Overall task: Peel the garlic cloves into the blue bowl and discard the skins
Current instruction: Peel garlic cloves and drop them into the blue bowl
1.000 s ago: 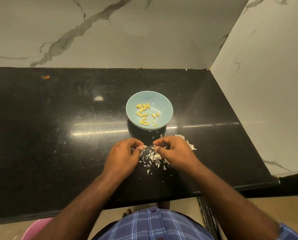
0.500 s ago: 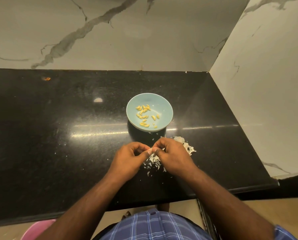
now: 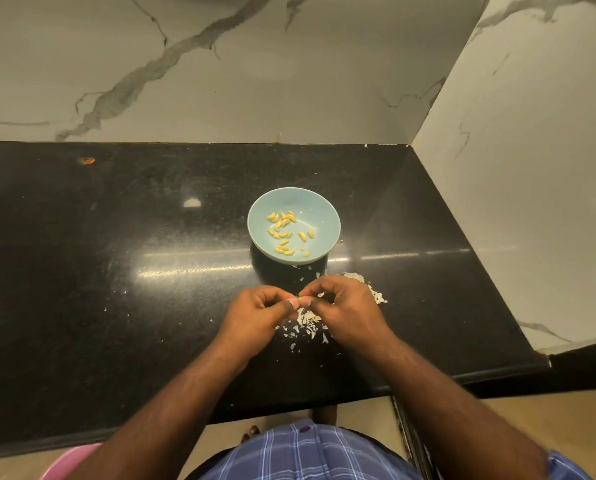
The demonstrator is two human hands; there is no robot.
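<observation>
The garlic clove (image 3: 304,299) in hand sits pinched between the fingertips of both hands, held just above the table (image 3: 116,271) and near its front edge. It is small and largely covered by the fingers, so whether its skin is partly off cannot be told; it looks pale at the exposed tip. The left hand (image 3: 255,315) has its fingers curled with the thumb pressing the clove, and the right hand (image 3: 345,306) meets it from the other side with thumb and forefinger nipping the same piece, so each grip is clenched on the clove rather than released.

Just beyond the hands stands the blue bowl (image 3: 319,209), upright, holding a scatter of peeled cloves (image 3: 284,233), yellowish, spread over its floor. Under and beside the hands lies a loose heap of skins (image 3: 305,322), with more flakes (image 3: 376,294) to the right of the right hand and tiny bits sprinkled toward the bowl.

As a judgement, the peeling is well along: a good number of cloves are already in the bowl. No unpeeled stock shows on the table, though some could be hidden under the hands. The skins are all still on the table, so discarding them is not yet begun. A pink rim (image 3: 69,460) shows below the table edge at lower left.
</observation>
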